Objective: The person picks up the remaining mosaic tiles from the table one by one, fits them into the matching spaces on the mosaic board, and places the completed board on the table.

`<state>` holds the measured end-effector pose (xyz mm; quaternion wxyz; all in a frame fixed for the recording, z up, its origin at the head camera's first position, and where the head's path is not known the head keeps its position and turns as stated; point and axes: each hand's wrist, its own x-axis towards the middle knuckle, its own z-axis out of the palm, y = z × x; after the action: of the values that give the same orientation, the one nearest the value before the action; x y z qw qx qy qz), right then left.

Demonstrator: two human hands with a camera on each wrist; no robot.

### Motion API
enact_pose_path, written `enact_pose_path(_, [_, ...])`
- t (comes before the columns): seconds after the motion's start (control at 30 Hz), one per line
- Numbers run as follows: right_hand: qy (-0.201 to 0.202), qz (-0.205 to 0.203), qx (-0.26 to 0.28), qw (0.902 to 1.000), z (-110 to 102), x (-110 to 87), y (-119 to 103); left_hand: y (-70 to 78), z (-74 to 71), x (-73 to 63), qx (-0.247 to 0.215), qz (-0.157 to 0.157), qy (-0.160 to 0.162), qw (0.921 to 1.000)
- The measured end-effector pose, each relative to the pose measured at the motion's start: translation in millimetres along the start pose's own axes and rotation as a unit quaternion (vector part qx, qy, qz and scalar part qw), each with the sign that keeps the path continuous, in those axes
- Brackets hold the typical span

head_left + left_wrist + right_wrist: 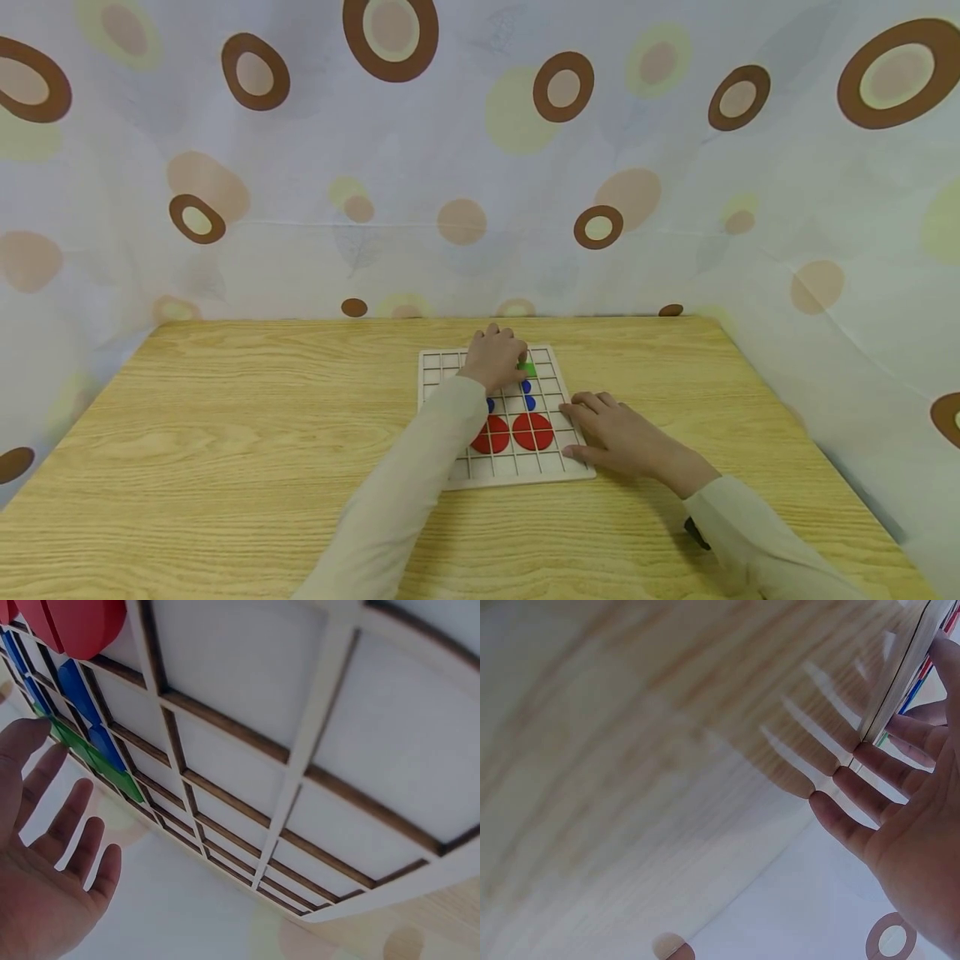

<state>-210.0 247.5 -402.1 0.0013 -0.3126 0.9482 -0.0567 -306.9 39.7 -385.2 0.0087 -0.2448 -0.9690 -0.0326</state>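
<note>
A white board with a raised square grid lies on the table. Two red discs, each crossed by grid lines, fill cells in its nearer half. Beyond them sit small rounded blue pieces, with a green strip along the far side. My left hand reaches over the far part, thumb and forefinger at the green strip and the other fingers loosely extended. Whether it touches the strip is hard to tell. My right hand rests at the board's right edge, fingertips against the edge and tabletop. Left sleeve and hand hide some cells.
The wood-grain table extends around the board on every side. A patterned white cloth hangs behind it and along its sides. Something small and black shows under the right sleeve.
</note>
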Motion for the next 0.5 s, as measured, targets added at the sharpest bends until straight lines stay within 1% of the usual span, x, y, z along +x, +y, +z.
enact_pose_path(0.2, [0.0, -0.002, 0.001, 1.0, 0.4, 0.0, -0.9, -2.1, -1.8, -2.2, -0.018, 0.008, 0.006, 0.9998])
enact_pose_path(0.33, [-0.003, 0.003, 0.001, 1.0, 0.1, 0.0, -1.5, -4.1, -6.0, -4.7, -0.032, 0.024, 0.013, 0.9991])
enact_pose_path(0.5, [-0.007, 0.004, 0.002, 1.0, -0.7, 0.2, -1.9, -7.8, -9.4, -7.9, -0.037, 0.046, 0.012, 0.9982])
